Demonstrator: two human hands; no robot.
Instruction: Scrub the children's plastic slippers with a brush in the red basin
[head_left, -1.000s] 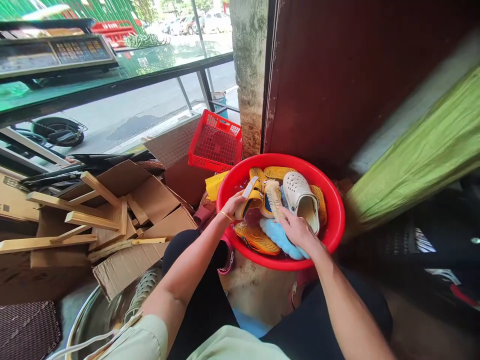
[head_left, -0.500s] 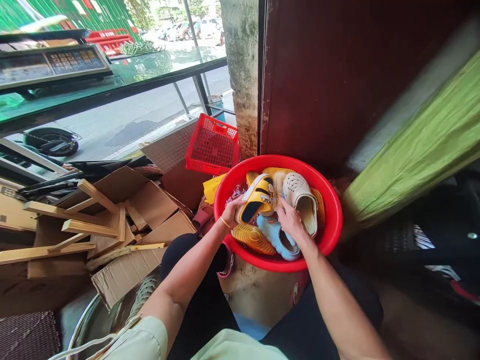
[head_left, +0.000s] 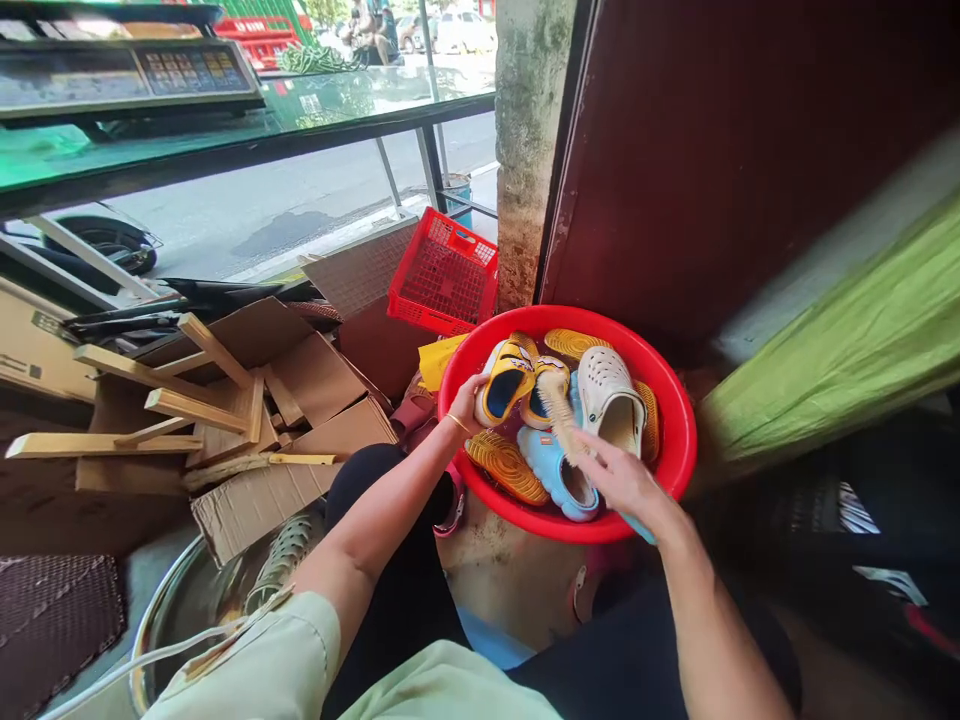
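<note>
My left hand [head_left: 466, 402] grips a yellow and white slipper [head_left: 509, 384] by its near side, tilted over the left part of a red basin [head_left: 679, 440]. In my right hand [head_left: 611, 470] is a scrub brush [head_left: 556, 408] with pale bristles, its bristled end apart from the held slipper. A light blue clog [head_left: 551, 462] lies just under the brush. To the right of it rests a cream clog [head_left: 611, 392] with holes. Another yellow slipper [head_left: 538, 400] sits partly hidden behind the brush. Several yellow soles, one a ridged sole [head_left: 507, 466], lie around them.
Behind the basin stands a red plastic crate [head_left: 444, 275]. Wooden stool legs [head_left: 176, 405] and cardboard boxes [head_left: 315, 375] crowd the left. A round metal tub [head_left: 161, 610] holds a clog at lower left. Green cloth [head_left: 840, 370] hangs at right, beside a dark red door [head_left: 675, 160].
My right hand has drawn back to the lower right with the brush, away from the slipper. The slipper has turned a little in my left hand. The view has shifted slightly.
</note>
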